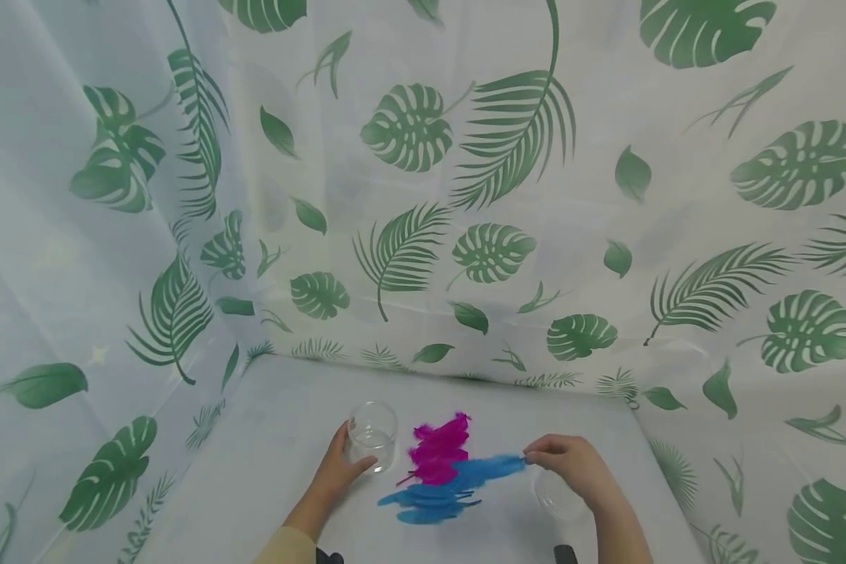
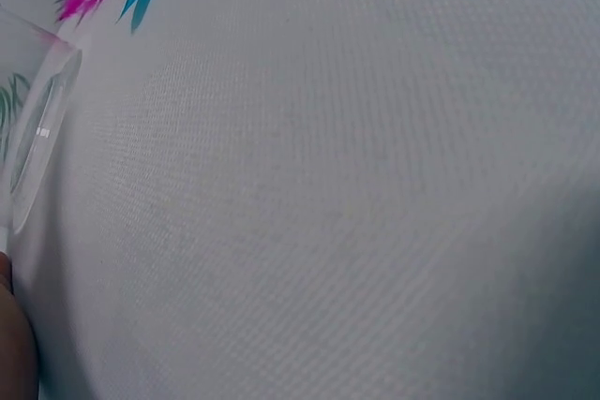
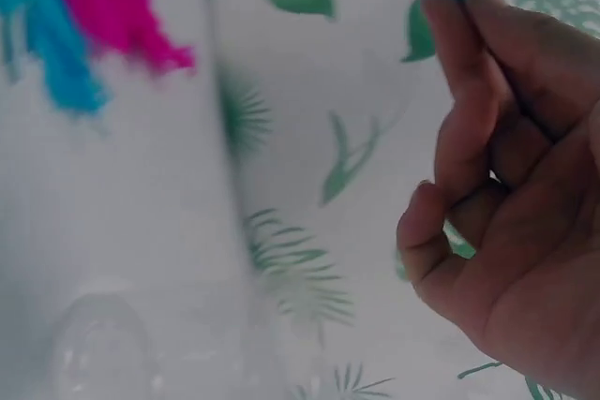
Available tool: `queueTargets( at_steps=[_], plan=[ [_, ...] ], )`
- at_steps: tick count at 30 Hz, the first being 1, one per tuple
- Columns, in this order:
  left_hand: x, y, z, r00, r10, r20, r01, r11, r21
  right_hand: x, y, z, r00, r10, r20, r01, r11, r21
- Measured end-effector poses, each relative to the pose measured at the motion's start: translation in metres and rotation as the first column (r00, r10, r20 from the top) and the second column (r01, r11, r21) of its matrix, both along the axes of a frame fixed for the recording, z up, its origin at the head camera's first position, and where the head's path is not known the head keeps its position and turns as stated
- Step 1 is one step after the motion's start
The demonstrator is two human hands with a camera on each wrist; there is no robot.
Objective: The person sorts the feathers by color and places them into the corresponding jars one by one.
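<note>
In the head view my left hand point(image 1: 337, 470) holds a clear cup point(image 1: 372, 437), thumb on the near side and fingers round its left side. That cup's base edge point(image 2: 49, 138) shows at the left of the left wrist view. My right hand point(image 1: 573, 468) pinches the end of a blue feather point(image 1: 500, 467) between thumb and fingertips. The feather's other end overlaps a pile of magenta feathers point(image 1: 440, 448). Nearer to me lie several blue feathers point(image 1: 426, 509). Below the right hand stands a second clear cup point(image 1: 555, 495), partly hidden by the hand and wrist.
The white tabletop point(image 1: 254, 439) ends at a back edge against a white curtain point(image 1: 592, 211) printed with green leaves. More of the leaf-printed curtain hangs at the left and right. Two dark objects point(image 1: 565, 554) show at the bottom edge.
</note>
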State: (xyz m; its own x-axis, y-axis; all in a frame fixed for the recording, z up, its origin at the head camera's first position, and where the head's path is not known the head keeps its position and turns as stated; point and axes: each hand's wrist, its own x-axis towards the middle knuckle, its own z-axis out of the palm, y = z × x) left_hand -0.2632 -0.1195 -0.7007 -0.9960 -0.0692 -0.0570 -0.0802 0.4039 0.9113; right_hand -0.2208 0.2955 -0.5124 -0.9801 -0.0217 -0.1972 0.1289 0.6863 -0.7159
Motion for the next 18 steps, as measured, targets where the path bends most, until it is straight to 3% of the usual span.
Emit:
queueTargets(
  at_steps=[4, 8, 13, 18],
  plan=[
    [0.002, -0.006, 0.005, 1.0, 0.012, 0.009, -0.012, 1.0, -0.009, -0.027, -0.012, 0.019, 0.997, -0.037, -0.074, 0.028, 0.993, -0.113],
    [0.001, -0.01, 0.005, 1.0, 0.022, 0.016, -0.022, 1.0, -0.017, -0.061, -0.049, 0.023, 0.993, -0.005, -0.119, -0.013, 0.988, -0.155],
    [-0.001, -0.008, 0.0, 1.0, 0.006, 0.014, -0.006, 1.0, -0.006, -0.098, -0.106, 0.008, 0.986, 0.092, -0.139, -0.109, 0.987, -0.12],
    [-0.001, -0.004, -0.004, 1.0, -0.01, 0.015, 0.01, 1.0, 0.007, -0.114, -0.144, -0.012, 0.977, 0.177, -0.12, -0.182, 0.983, -0.032]
  ],
)
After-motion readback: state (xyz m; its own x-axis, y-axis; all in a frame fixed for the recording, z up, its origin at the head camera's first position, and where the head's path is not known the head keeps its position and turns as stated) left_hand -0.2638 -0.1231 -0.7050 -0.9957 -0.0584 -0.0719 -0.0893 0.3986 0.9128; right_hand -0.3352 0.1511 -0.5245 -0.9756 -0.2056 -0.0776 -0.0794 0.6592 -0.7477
